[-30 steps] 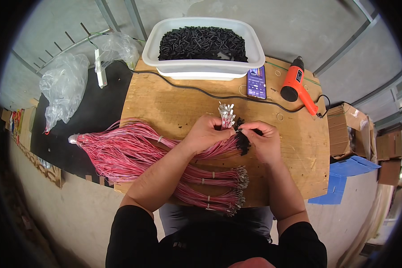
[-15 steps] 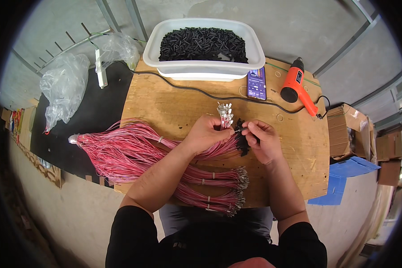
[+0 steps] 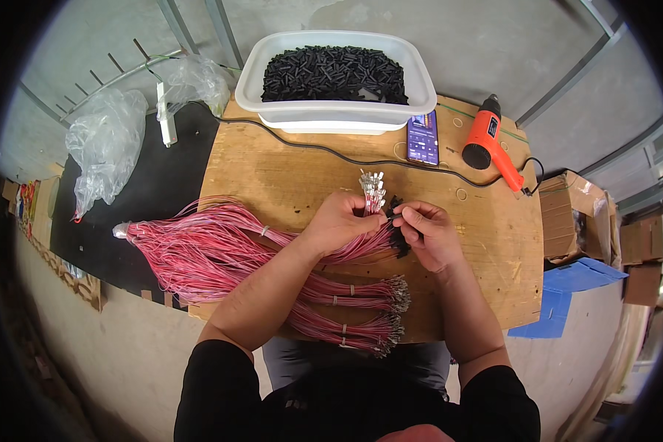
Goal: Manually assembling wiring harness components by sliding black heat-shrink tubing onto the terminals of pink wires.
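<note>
My left hand [image 3: 344,223] is closed around a bundle of red and white wires, whose silvery metal terminals [image 3: 373,190] stick up above the fingers. Thumb and finger of my right hand [image 3: 433,234] pinch a small black sleeve [image 3: 393,215] close to the left fingertips. Beneath the hands, more black sleeves [image 3: 400,241] cluster at the ends of other wires. A large fan of red and white wires [image 3: 191,254] spreads to the left. Nearer to me lie tied wire bundles [image 3: 346,300] with bare metal terminals at their right ends.
A white tub [image 3: 335,116] full of short black sleeves stands at the back of the wooden table [image 3: 493,280]. To its right are a phone [image 3: 423,140] and an orange heat gun [image 3: 490,140]. A black cord [image 3: 331,152] crosses the tabletop. Plastic bags [image 3: 110,144] lie at the left.
My right fingertips have moved slightly left, closer to the left hand, with the black sleeve between them. The left hand keeps its grip in nearly the same place.
</note>
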Available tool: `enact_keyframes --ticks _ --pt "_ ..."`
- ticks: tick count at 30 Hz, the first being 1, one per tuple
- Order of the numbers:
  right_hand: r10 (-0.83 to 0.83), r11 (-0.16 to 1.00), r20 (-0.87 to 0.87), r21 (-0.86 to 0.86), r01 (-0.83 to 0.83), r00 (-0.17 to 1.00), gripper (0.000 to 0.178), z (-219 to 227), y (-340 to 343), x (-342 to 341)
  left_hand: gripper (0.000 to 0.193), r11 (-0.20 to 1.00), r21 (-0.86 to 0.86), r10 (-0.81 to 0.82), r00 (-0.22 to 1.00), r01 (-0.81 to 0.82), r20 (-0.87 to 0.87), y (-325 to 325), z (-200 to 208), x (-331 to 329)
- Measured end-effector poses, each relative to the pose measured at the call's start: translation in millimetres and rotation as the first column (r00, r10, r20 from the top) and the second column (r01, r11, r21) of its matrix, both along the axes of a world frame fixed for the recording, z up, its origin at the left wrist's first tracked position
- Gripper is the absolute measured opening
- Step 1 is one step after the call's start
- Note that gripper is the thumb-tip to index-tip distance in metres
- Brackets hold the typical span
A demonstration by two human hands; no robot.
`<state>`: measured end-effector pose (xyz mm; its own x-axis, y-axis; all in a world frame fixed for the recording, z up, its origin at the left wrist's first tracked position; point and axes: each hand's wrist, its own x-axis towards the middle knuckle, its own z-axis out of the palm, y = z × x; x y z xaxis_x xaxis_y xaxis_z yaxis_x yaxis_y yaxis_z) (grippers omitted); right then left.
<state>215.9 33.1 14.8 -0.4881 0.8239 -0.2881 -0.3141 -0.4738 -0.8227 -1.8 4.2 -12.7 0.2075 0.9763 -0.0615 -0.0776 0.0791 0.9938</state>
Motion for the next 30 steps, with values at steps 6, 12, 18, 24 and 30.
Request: enact_keyframes --ticks 6,12,18,24,30 --pt "-0.002 0.999 0.032 0.037 0.001 0.999 0.016 -4.0 -0.7 -1.7 0.01 1.0 -0.015 -0.003 1.0 0.003 0.011 -0.7 4.4 2.1" --pt "0.001 0.999 0.046 0.053 -0.004 0.999 0.016 -2.1 -1.4 -2.3 0.009 0.999 -0.032 -0.017 1.0 0.018 0.005 -1.5 5.9 0.8" --pt "-0.16 0.978 0.056 0.148 0.15 0.986 0.016 -0.1 4.3 3.3 0.013 0.969 0.244 0.115 0.939 -0.035 -0.323 -4.9 17.5 5.8" --pt "-0.168 0.945 0.165 0.309 0.111 0.972 0.015 -0.9 -0.4 -0.3 0.018 0.957 0.289 0.14 0.928 -0.036 -0.346 -6.5 15.2 10.1" --pt "-0.147 0.904 0.262 0.428 0.021 0.954 0.012 4.1 -5.5 -4.9 0.021 0.928 0.37 0.103 0.916 0.052 -0.387 -6.4 14.3 9.2"
